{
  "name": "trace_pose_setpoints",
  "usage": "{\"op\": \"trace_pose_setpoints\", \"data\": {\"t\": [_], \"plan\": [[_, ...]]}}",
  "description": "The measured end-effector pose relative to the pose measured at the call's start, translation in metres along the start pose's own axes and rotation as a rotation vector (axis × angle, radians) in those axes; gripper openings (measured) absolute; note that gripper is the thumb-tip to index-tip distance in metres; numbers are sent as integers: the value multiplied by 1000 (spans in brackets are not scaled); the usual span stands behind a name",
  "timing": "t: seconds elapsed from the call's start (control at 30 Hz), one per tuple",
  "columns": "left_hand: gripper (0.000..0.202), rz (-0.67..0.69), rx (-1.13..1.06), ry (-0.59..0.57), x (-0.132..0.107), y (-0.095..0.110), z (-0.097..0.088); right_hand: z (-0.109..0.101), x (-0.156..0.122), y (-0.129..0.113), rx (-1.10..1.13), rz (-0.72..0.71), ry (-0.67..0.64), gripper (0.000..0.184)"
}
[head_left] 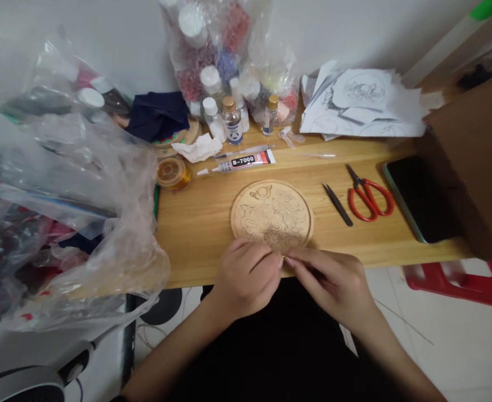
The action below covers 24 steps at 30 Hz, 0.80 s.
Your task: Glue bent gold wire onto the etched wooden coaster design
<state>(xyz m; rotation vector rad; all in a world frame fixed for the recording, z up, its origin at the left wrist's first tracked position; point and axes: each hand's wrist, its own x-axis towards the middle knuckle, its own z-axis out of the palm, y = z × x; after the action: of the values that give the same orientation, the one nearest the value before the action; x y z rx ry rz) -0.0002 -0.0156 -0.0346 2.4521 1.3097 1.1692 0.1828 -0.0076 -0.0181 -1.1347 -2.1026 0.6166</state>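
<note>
My left hand (249, 277) is closed in a pinch at the table's front edge. Its fingertips meet those of my right hand (329, 282), also pinched. Between them shows a tiny gold-coloured bit of wire (283, 257), mostly hidden by the fingers. Just beyond the hands lies a round wooden board (271, 215) with a flower pattern drawn in thin dark lines. A small gold-brown outline (261, 192) follows part of the pattern near its top. My left knuckles overlap the board's near rim.
Black tweezers (338, 205) and red-handled scissors (369, 195) lie right of the board, then a phone (424, 198) beside a cardboard box (476, 162). Behind are a B-7000 glue tube (246, 161), a gold wire spool (173, 172) and small bottles (232, 121). Plastic bags (115, 184) crowd the left.
</note>
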Motion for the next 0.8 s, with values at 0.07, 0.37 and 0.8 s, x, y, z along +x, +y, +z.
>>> {"op": "trace_pose_setpoints", "data": {"t": [0.07,0.37,0.8], "plan": [[13,-5,1,4,0,0,2,0,-1,0,-21,-14,10,11],[16,-39,1,25,0,3,5,0,1,3,-48,-52,-5,11],[22,-176,-10,-226,37,19,-30,-1,11,13,-93,75,-14,11]]}}
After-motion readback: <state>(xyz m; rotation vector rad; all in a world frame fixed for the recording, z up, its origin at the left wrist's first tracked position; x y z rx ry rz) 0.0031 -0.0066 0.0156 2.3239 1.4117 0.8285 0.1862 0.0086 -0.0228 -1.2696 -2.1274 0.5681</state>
